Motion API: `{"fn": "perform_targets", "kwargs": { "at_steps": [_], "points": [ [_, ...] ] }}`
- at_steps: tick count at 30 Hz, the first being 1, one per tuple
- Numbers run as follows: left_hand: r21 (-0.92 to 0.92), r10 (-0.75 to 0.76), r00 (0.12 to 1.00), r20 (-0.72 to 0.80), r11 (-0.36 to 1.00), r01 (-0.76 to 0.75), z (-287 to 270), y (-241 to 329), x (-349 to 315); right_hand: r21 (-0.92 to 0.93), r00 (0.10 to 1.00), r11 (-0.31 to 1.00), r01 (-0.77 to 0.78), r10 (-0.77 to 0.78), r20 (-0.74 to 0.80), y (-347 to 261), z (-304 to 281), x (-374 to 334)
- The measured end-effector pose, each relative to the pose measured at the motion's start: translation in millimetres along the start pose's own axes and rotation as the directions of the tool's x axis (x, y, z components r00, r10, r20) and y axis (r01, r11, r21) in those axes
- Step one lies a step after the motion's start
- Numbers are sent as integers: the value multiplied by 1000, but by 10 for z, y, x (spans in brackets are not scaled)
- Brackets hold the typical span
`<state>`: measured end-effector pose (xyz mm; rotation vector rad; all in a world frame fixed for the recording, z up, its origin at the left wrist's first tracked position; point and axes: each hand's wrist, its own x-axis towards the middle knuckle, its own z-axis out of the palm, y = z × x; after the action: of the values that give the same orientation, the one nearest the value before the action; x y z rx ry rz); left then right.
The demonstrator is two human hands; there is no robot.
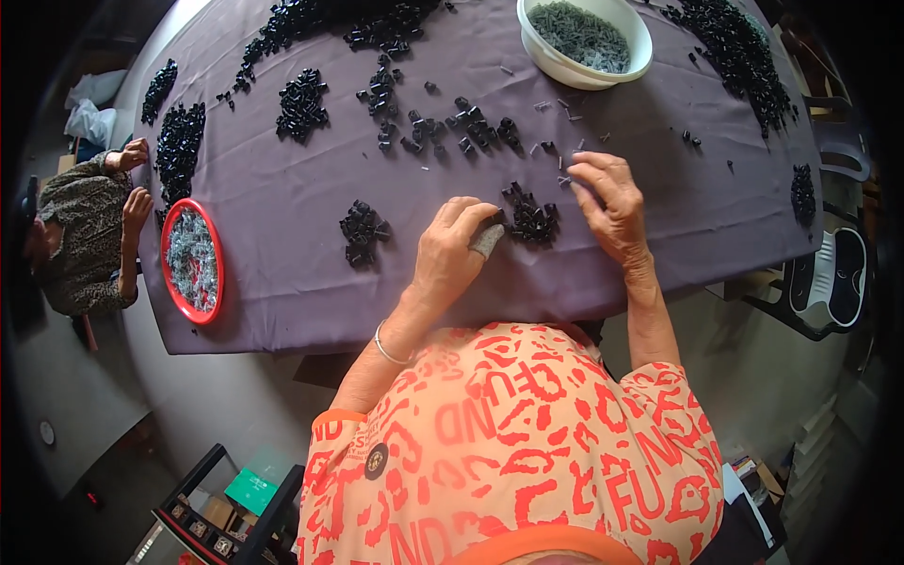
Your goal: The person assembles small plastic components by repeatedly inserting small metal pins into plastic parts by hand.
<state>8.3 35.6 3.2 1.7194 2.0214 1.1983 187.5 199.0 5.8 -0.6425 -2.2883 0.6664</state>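
We see a person's two bare hands at work above a purple, cloth-covered surface [282, 282], the left hand [457, 235] with thumb and forefinger drawn together on what looks like a small black piece [494, 218], the right hand [607, 202] held with thumb and forefinger parted. A thin, clear-grey pin [563, 181] lies just left of the right thumb, its long axis running roughly across our view, toward the left hand; whether the thumb touches it we cannot tell. We judge that the coming move turns on this pin: the right hand is plainly the nearer, with the left hand below and well to the left. Between the hands sits a loose heap of black pieces [532, 221], closer to the left hand, while more pins lie scattered toward the white bowl [642, 45] beyond. A grey wrap [486, 240] covers the left thumb. Of brands and labels, we find little on the work itself: no writing can be made out on the pieces or the bowl. Bold red lettering runs among patches across the worker's peach shirt [508, 443], beside a round dark badge [376, 461]; any print on the green box [251, 491] at lower left is too small to read.
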Motion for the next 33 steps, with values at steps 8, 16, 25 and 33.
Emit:
{"fn": "perform_targets", "kwargs": {
  "at_steps": [8, 16, 25, 33],
  "points": [
    [-110, -120, 989, -88, 988, 110, -49, 16, -170, -109, 997, 993, 43, -50, -64, -35, 65, 290],
    [-5, -159, 978, -137, 987, 160, -194, 0, -385, -251, 956, 942, 224, -161, 246, 47, 394, 629],
    [82, -91, 984, -155, 991, 105, -177, -32, -208, -145, 996, 986, 87, -80, 48, -179, 209, 267],
    [148, -150, 988, 19, 978, 146, -27, -12, 127, 219, 966, 942, -256, 243, 86, -392, 27, -127]
  ]
}}
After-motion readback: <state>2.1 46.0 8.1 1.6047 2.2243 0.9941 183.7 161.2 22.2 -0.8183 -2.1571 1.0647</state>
